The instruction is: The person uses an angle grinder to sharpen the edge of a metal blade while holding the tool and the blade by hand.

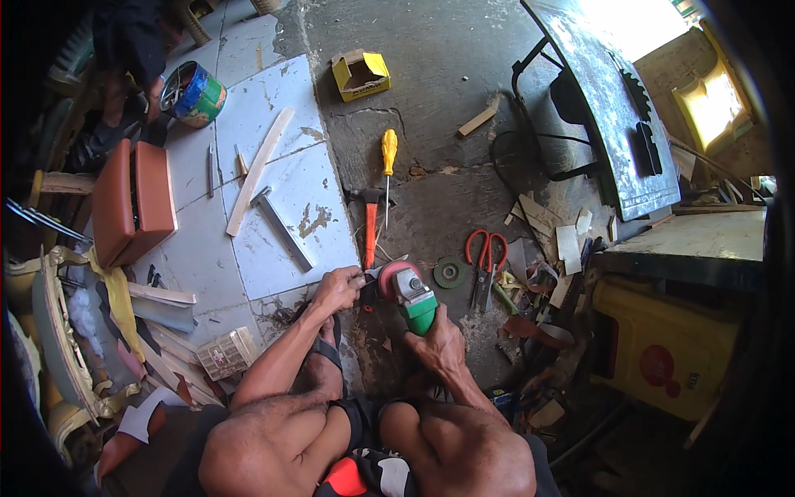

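Note:
My right hand grips the green body of an angle grinder with a red guard, its disc end pointing to the left. My left hand pinches a small metal piece held right against the grinder's disc, low over the concrete floor. An orange-handled hammer lies just beyond the hands, with a yellow-handled screwdriver beside it. A loose grinding disc and red-handled scissors lie to the right of the grinder.
A yellow cardboard box sits farther out on the floor. On the white tiles at left lie a wooden strip, a metal bar, a paint can and a brown cushion. A dark metal frame and scraps crowd the right.

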